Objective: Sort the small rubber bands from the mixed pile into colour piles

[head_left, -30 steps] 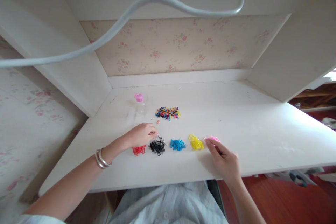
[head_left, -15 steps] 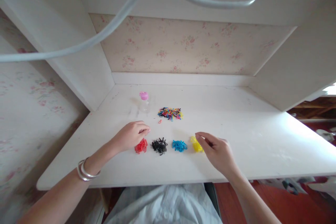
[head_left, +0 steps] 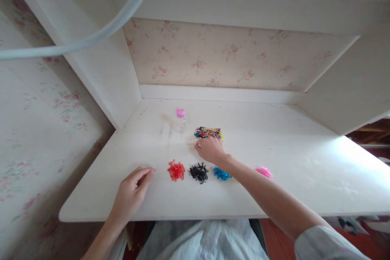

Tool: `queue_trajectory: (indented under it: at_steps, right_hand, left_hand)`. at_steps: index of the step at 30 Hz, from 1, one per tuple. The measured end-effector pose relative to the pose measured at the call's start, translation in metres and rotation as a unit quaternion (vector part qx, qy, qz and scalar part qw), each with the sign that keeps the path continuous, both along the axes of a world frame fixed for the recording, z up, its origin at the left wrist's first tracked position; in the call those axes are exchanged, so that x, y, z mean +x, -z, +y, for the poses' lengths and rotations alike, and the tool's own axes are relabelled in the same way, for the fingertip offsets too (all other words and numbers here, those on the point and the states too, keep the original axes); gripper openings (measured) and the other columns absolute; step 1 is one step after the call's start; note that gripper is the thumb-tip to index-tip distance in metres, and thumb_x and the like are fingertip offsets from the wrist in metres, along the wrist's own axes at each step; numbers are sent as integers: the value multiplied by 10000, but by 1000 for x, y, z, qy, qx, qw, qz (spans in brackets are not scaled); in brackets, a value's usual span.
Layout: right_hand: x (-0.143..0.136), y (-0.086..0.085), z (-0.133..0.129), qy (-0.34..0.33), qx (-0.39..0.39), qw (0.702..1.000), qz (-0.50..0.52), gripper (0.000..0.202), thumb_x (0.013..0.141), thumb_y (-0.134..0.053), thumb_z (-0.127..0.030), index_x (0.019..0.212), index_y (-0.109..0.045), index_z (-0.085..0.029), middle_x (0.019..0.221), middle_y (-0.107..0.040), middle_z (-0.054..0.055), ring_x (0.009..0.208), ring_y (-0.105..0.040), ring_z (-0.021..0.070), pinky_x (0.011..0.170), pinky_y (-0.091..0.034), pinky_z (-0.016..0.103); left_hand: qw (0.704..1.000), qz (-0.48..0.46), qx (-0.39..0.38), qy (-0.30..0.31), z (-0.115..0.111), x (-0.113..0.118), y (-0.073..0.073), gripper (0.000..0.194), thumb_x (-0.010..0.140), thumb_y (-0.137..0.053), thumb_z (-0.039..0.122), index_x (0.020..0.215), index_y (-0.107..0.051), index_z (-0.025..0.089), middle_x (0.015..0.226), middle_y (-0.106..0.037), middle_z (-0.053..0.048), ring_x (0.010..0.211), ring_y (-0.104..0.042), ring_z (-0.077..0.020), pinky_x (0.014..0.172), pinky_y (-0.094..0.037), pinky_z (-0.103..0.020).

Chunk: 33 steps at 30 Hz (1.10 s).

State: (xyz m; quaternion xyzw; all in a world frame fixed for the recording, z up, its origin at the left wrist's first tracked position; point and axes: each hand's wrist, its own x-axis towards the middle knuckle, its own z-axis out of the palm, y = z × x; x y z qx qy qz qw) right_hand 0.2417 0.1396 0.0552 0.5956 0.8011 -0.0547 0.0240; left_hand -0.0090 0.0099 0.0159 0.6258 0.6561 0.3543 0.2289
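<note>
Small rubber bands lie on the white desk (head_left: 292, 150) in piles. My right hand (head_left: 210, 149) reaches to the near edge of the mixed-colour pile (head_left: 207, 132), fingers pinched together at its lower left; what they pinch is too small to make out. Under that forearm the blue pile (head_left: 222, 173) is partly covered, and no yellow pile shows. My left hand (head_left: 132, 189) rests closed on the desk, left of the red pile (head_left: 176, 171), with nothing visible in it. Beside the red sits the black pile (head_left: 198, 173). A pink pile (head_left: 263, 171) shows right of my forearm.
A clear little bottle with a pink cap (head_left: 180, 113) stands behind, left of the mixed pile. White side panels (head_left: 100, 48) and a floral back wall (head_left: 231, 57) enclose the desk. A pale cable (head_left: 106, 30) crosses the upper left.
My right hand has moved from the yellow pile forward and left to the mixed pile. My left hand has drawn back leftward from above the red pile. The view has shifted slightly.
</note>
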Motion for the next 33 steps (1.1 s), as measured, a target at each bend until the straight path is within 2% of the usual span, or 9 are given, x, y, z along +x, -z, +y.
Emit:
queue_trajectory:
  at_steps: [4, 8, 13, 15, 17, 24, 33]
  right_hand:
    - [-2, 6, 3, -8, -4, 1000, -16, 375, 896, -360, -283, 919, -709, -149, 919, -689, 166, 871, -641, 260, 735, -436, 334]
    - [-6, 2, -6, -54, -12, 998, -5, 375, 914, -335, -273, 918, -696, -172, 889, -697, 131, 826, -638, 224, 696, -403, 279]
    - [-16, -7, -22, -178, -46, 980, 73, 340, 928, -359, -353, 950, -687, -268, 863, -709, 12, 776, -623, 136, 667, -359, 204]
    - [-19, -9, -23, -233, -58, 964, 113, 323, 925, -369, -361, 995, -677, -294, 875, -711, -8, 779, -624, 136, 665, -357, 207]
    - [-21, -10, -21, -262, -65, 955, 122, 316, 919, -376, -355, 1036, -666, -311, 896, -714, -15, 792, -628, 146, 668, -363, 218]
    - [-23, -12, -14, -280, -77, 951, 104, 305, 887, -416, -324, 1043, -678, -329, 974, -714, -28, 848, -638, 159, 699, -392, 230]
    - [-23, -14, -11, -298, -70, 948, 92, 281, 852, -450, -307, 1001, -688, -319, 918, -720, -20, 816, -640, 152, 651, -383, 222]
  left_hand:
    - [1000, -1, 13, 26, 2, 2, 1, 257, 876, -475, 392, 906, -653, 208, 819, -652, -12, 763, -597, -155, 687, -456, -239]
    - [999, -7, 11, 33, 3, 2, 2, 241, 878, -482, 385, 906, -650, 214, 856, -649, -12, 790, -592, -150, 702, -448, -237]
    - [999, -15, 5, 32, 4, 2, 3, 231, 874, -493, 395, 903, -642, 221, 869, -637, -7, 819, -583, -149, 705, -442, -235]
    - [1000, -10, 7, 27, 4, 2, 4, 233, 877, -488, 397, 902, -638, 220, 852, -625, -4, 796, -576, -146, 682, -437, -236]
    - [1000, -7, 13, 22, 5, 2, 5, 235, 879, -484, 399, 896, -633, 218, 853, -617, -4, 788, -572, -144, 680, -435, -239]
    - [1000, -2, 11, 21, 6, 1, 6, 241, 878, -481, 409, 903, -629, 220, 872, -614, -1, 795, -571, -142, 703, -438, -244]
    - [1000, 10, 4, 22, 7, 1, 8, 254, 879, -473, 416, 916, -634, 221, 871, -615, 0, 796, -572, -145, 703, -445, -247]
